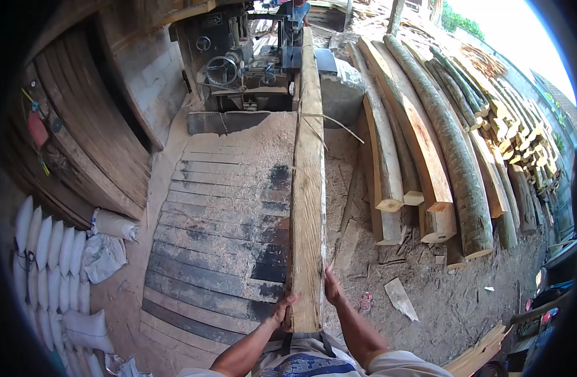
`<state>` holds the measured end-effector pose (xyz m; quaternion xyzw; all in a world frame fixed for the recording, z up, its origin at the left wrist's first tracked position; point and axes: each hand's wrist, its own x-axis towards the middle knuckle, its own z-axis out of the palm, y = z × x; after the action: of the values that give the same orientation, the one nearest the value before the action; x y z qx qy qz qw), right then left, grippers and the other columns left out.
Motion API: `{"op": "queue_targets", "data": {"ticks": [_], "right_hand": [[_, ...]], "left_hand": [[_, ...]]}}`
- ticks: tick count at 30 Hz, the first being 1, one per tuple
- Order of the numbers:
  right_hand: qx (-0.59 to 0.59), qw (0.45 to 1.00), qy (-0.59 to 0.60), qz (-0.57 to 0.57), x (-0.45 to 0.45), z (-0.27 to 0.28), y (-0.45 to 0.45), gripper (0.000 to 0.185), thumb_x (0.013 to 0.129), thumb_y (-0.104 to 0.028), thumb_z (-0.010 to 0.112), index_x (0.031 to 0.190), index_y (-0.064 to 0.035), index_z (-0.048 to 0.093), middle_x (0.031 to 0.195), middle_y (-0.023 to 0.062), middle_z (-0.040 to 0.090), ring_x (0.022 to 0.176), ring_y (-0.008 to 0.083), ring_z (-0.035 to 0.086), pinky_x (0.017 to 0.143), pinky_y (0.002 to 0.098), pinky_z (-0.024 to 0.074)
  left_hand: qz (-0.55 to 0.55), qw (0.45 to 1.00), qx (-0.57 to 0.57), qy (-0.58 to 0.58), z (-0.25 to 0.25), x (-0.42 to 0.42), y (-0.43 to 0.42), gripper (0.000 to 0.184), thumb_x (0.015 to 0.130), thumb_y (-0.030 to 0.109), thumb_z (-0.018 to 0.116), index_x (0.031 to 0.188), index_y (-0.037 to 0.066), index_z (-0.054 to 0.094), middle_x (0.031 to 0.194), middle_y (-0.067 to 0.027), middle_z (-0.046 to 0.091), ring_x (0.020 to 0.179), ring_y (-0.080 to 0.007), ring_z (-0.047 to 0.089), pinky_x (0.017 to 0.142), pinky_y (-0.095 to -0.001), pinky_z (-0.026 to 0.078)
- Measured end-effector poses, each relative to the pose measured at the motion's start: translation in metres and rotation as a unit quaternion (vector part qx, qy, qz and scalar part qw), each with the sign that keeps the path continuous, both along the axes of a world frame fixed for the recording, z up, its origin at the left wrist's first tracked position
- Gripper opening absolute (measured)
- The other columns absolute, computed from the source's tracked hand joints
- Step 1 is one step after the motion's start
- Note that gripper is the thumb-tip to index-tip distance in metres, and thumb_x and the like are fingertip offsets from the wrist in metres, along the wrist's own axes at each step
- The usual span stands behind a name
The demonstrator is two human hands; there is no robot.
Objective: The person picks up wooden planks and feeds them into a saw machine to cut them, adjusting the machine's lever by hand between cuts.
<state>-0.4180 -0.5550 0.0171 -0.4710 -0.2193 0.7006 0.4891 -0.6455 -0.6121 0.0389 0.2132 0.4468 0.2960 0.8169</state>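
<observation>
A long squared wooden beam [308, 220] runs straight ahead from my waist to the sawing machine [257, 63], its far end lying at the machine's table. My left hand [282, 309] grips the beam's left edge near the close end, its thumb on top. On the opposite side, a little farther along, my right hand [332, 286] holds the right edge. The fingers under and behind the wood are partly hidden. A thin strip of wood or bark [339, 123] lies across the beam near the machine.
Beyond the machine stands another person [293, 14]. Sawdust covers a slatted plank floor [207, 220] at left. Logs and squared timbers [420, 144] are stacked at right, with cut pieces [514, 132] behind. Filled white sacks [53, 264] stand at lower left. A can [365, 301] lies near my right arm.
</observation>
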Motion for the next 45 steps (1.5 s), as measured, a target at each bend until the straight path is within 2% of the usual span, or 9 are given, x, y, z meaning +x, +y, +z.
{"op": "queue_targets", "data": {"ticks": [7, 16, 20, 23, 27, 33, 36, 42, 45], "right_hand": [[-0.004, 1.0, -0.021, 0.0, -0.049, 0.026, -0.164, 0.085, 0.09, -0.061, 0.062, 0.147, -0.001, 0.044, 0.138, 0.0174, 0.059, 0.122, 0.0291, 0.06, 0.109, 0.0424, 0.0434], [-0.008, 1.0, -0.01, 0.009, -0.165, 0.046, -0.416, 0.102, 0.093, -0.046, 0.062, 0.162, -0.0022, 0.002, 0.161, 0.0154, 0.03, 0.145, 0.0261, 0.034, 0.12, 0.0368, 0.0243], [0.004, 1.0, 0.014, 0.004, -0.222, 0.083, -0.524, 0.094, 0.094, -0.046, 0.061, 0.161, -0.0035, 0.011, 0.156, 0.0131, 0.038, 0.141, 0.0258, 0.039, 0.117, 0.0367, 0.0281], [-0.02, 0.999, -0.003, -0.026, -0.241, 0.035, -0.603, 0.075, 0.094, -0.051, 0.058, 0.148, -0.001, 0.04, 0.137, 0.016, 0.058, 0.122, 0.0267, 0.058, 0.109, 0.0416, 0.0421], [-0.053, 0.999, 0.006, -0.007, -0.265, 0.073, -0.683, 0.076, 0.094, -0.049, 0.06, 0.15, -0.0021, 0.036, 0.14, 0.0145, 0.054, 0.126, 0.0267, 0.054, 0.111, 0.0401, 0.0391], [-0.025, 1.0, -0.013, -0.003, -0.309, 0.048, -0.78, 0.094, 0.096, -0.047, 0.061, 0.163, -0.0076, 0.008, 0.156, 0.0149, 0.037, 0.14, 0.0258, 0.038, 0.118, 0.0369, 0.0265], [0.054, 0.997, -0.051, -0.023, -0.332, 0.109, -0.835, 0.076, 0.096, -0.047, 0.057, 0.154, -0.0059, 0.03, 0.146, 0.0121, 0.049, 0.133, 0.0256, 0.047, 0.113, 0.0403, 0.0369], [-0.025, 0.993, 0.114, 0.031, -0.311, 0.088, -0.968, 0.077, 0.095, -0.049, 0.058, 0.153, -0.0041, 0.033, 0.144, 0.015, 0.052, 0.13, 0.026, 0.051, 0.112, 0.0401, 0.0372], [-0.074, 0.975, 0.204, 0.055, -0.299, 0.077, -1.024, 0.078, 0.093, -0.048, 0.059, 0.154, -0.0048, 0.034, 0.145, 0.0139, 0.052, 0.132, 0.0254, 0.049, 0.113, 0.0393, 0.0352]], "left_hand": [[0.021, 0.999, 0.015, 0.046, 0.035, -0.042, -0.206, 0.093, 0.076, 0.055, 0.078, 0.145, 0.0, 0.047, 0.135, -0.0121, 0.059, 0.126, -0.0236, 0.055, 0.11, -0.0398, 0.041], [0.057, 0.997, 0.042, -0.003, 0.009, -0.166, -0.469, 0.069, 0.086, 0.049, 0.074, 0.134, 0.0, 0.061, 0.13, -0.0064, 0.063, 0.121, -0.0168, 0.057, 0.113, -0.0352, 0.039], [0.039, 0.998, 0.023, 0.035, 0.004, -0.223, -0.582, 0.062, 0.089, 0.045, 0.073, 0.131, 0.0, 0.063, 0.133, -0.0091, 0.063, 0.123, -0.0187, 0.057, 0.113, -0.0359, 0.039], [0.064, 0.996, 0.011, 0.065, 0.015, -0.242, -0.657, 0.066, 0.088, 0.043, 0.075, 0.135, -0.001, 0.06, 0.135, -0.0115, 0.062, 0.125, -0.0216, 0.056, 0.113, -0.0378, 0.04], [0.03, 0.999, 0.004, 0.018, -0.05, -0.271, -0.747, 0.085, 0.085, 0.042, 0.075, 0.151, 0.001, 0.039, 0.14, -0.0109, 0.056, 0.126, -0.0211, 0.054, 0.112, -0.0371, 0.04], [0.04, 0.997, -0.025, -0.056, 0.004, -0.323, -0.831, 0.085, 0.083, 0.042, 0.076, 0.15, 0.002, 0.043, 0.138, -0.0084, 0.057, 0.124, -0.0202, 0.055, 0.111, -0.0384, 0.041], [0.039, 0.997, -0.038, -0.056, 0.064, -0.322, -0.885, 0.079, 0.083, 0.042, 0.074, 0.144, 0.001, 0.047, 0.132, -0.0089, 0.06, 0.121, -0.0214, 0.056, 0.11, -0.0393, 0.043], [0.041, 0.983, 0.093, 0.154, 0.107, -0.306, -1.014, 0.087, 0.08, 0.045, 0.075, 0.144, -0.006, 0.043, 0.132, -0.0149, 0.059, 0.12, -0.0262, 0.057, 0.106, -0.0394, 0.045], [0.031, 0.987, 0.122, 0.104, 0.112, -0.291, -1.047, 0.089, 0.078, 0.04, 0.079, 0.146, -0.002, 0.04, 0.134, -0.0148, 0.057, 0.124, -0.0257, 0.054, 0.107, -0.0387, 0.043]]}}
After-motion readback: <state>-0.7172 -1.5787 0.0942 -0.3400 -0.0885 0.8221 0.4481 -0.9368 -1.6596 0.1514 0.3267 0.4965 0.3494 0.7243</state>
